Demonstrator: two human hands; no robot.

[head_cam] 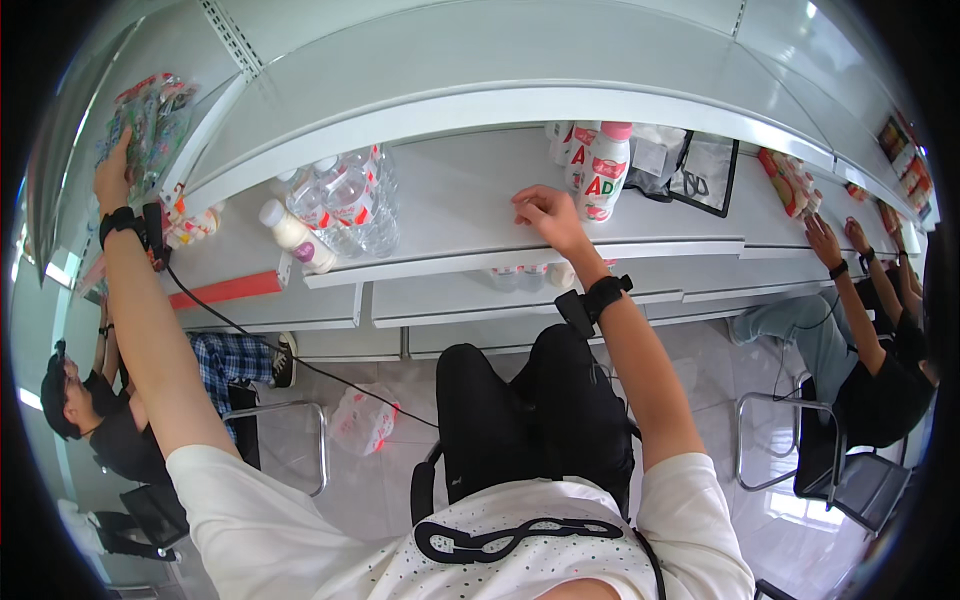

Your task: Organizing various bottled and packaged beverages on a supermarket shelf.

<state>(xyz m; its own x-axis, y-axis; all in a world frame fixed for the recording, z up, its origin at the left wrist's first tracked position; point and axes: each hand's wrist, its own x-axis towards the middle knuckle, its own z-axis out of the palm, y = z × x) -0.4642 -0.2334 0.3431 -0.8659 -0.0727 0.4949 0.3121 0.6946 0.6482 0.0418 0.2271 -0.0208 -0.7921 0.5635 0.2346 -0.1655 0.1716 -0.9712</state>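
At the far upper left, my left hand reaches up to a clear plastic pack with red printing. Its thumb lies along the pack, and the other fingers are partly hidden. My right hand is above the middle shelf, fingers loosely curled and nothing in them. Just right of it stands a white drink bottle with a pink cap and red and green lettering. Similar white bottles are behind that one. Left of my right hand is a shrink-wrapped pack of clear water bottles, with a tilted cream-coloured bottle against it.
An upper shelf edge runs overhead. Black-edged mesh pouches lie right of the bottles. A black cable trails from my left wrist. People sit on both sides, one co-worker's hand by a red pack. A plastic bag lies on the floor.
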